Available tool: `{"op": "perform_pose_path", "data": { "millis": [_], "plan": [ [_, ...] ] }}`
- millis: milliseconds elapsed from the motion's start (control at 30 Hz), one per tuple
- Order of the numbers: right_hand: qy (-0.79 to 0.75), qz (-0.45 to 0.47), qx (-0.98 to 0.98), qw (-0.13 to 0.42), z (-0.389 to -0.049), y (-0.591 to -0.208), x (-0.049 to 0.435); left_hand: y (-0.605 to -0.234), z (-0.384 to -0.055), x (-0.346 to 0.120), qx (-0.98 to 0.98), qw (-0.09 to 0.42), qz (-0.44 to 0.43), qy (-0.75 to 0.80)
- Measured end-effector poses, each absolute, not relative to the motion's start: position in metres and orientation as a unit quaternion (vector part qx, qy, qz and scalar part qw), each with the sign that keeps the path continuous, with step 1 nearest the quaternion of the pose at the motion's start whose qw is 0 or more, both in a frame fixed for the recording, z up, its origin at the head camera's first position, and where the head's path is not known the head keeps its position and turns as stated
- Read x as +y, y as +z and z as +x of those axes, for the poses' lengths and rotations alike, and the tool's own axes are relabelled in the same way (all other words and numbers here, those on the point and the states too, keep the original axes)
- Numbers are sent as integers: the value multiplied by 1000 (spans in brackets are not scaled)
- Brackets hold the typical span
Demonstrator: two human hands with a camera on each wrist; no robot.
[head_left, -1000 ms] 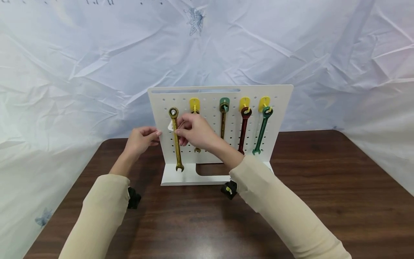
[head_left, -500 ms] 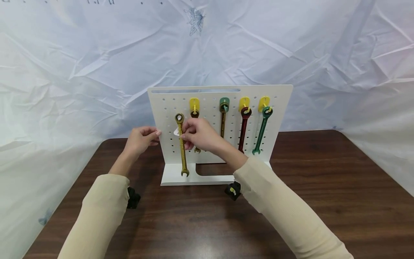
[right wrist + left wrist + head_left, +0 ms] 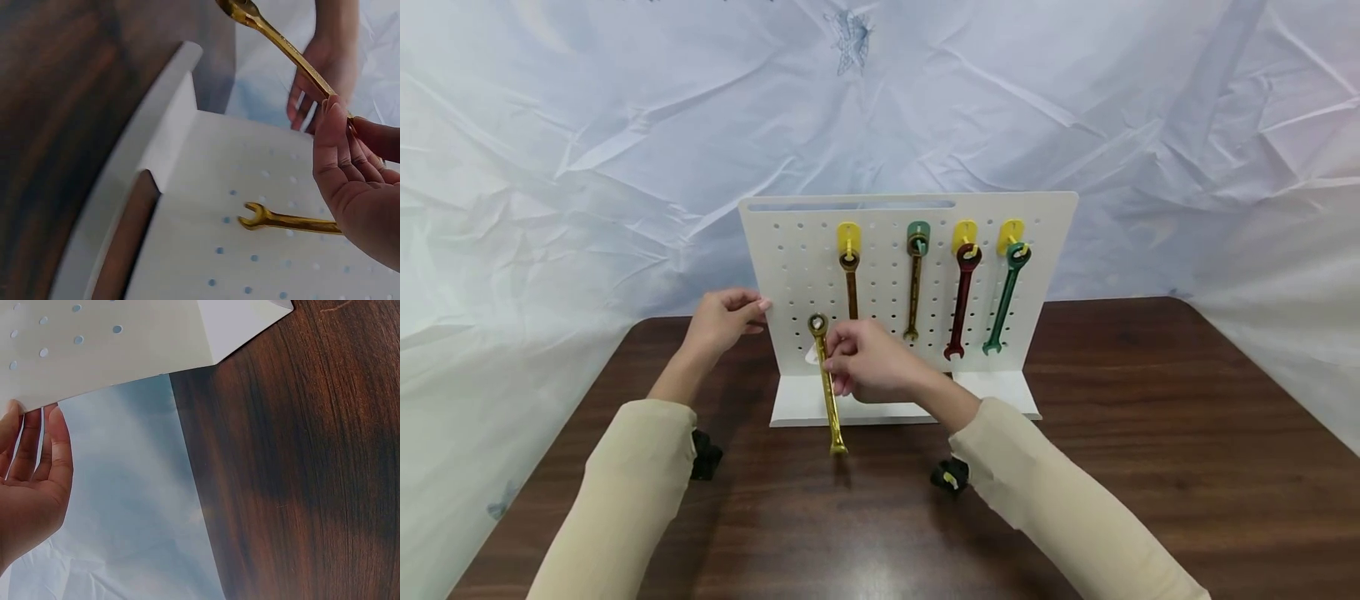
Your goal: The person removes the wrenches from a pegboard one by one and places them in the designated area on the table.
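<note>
Dark table (image 3: 1150, 417) below both hands' fingers. White pegboard (image 3: 883, 283) stands just behind right fingers. Left hand (image 3: 721, 321) pinches board's edge, well left of right fingers. Right hand (image 3: 872, 358) nearer, thumb and fingers gripping gold wrench (image 3: 832, 408) mid-shank, off board; long axis steep, ring end above fingers, other end below, tilted outward. Bronze wrench (image 3: 852, 287) hangs behind and above right fingers, likely closest obstacle; red wrench (image 3: 961, 308), green wrench (image 3: 1004, 300) farther right. Yellow hook (image 3: 848, 235) above fingers.

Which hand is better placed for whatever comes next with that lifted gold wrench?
Probably the right hand: it pinches the gold wrench in front of the white pegboard. The left hand is farther from the wrench and grips the board's left edge.
</note>
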State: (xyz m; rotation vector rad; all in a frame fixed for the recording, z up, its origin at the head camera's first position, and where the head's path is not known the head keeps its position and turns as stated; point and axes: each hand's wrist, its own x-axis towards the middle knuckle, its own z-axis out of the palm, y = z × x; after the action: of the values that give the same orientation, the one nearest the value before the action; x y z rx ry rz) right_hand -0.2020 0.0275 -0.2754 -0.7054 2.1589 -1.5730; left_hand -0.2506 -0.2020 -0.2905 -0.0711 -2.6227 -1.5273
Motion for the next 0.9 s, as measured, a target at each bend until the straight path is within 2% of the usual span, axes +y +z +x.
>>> {"op": "perform_pose_path", "data": {
  "millis": [433,900],
  "plan": [
    [-561,-228,755,253,-193,-310,37,-291,-251,-202,-867,62,-26,-494],
    [-572,-171,735,320,-187,-330,44,-288,-250,-201,-869,57,-25,-490]
  ]
}}
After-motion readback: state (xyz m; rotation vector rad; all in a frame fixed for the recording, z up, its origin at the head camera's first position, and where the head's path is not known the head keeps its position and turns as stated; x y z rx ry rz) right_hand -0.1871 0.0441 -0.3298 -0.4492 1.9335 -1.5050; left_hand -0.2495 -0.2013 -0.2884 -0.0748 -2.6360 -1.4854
